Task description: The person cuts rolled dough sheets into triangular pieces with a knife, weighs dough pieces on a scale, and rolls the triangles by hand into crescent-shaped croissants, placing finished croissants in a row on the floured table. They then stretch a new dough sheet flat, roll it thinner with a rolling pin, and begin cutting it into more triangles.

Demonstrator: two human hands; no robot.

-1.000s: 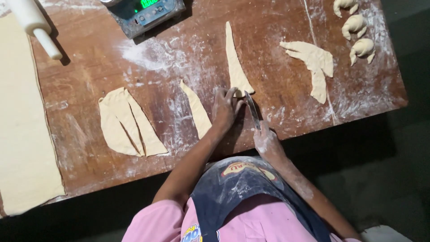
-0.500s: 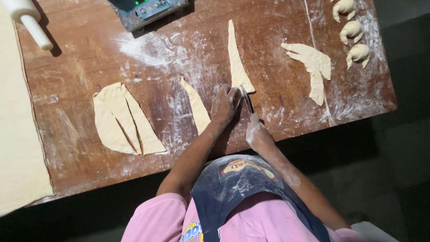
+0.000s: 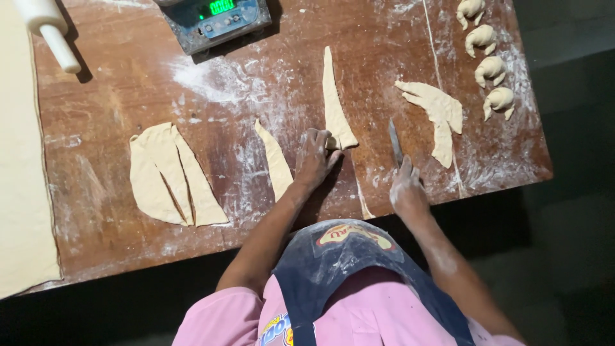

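My left hand [image 3: 315, 159] pins the dough triangle's [image 3: 335, 102] wide base on the floured table [image 3: 115, 83], right hand [image 3: 407, 191] clenched on the knife [image 3: 395, 142] beside it; I'd press lightly to avoid stretching.

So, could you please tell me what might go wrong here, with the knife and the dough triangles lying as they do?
The right hand holds a slim metal knife, its blade pointing toward the pale folded dough pieces; a slip might nick them. The left hand presses the wide end of the long pale dough triangle, which could stretch or tear. The thin pale dough strip lies right beside that wrist and might get smeared.
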